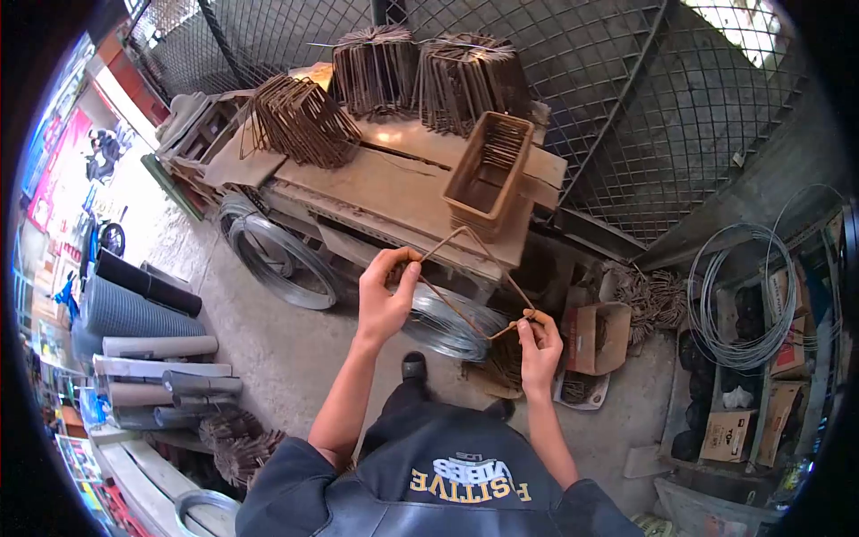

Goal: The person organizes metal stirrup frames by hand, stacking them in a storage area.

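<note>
The right hand (pixel 540 349) pinched the bent wire stirrup's (pixel 465 277) near corner; the left hand (pixel 385 295) gripped its far-left corner, frame spanning between them.

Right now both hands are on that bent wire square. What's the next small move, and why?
Probably close the loop: the right hand pinches the two loose ends at one corner of the wire square, while the left hand steadies the opposite corner. The ends look not yet hooked together, so a small bend or twist by the right fingers seems called for before it joins the finished stacks on the bench.
</note>
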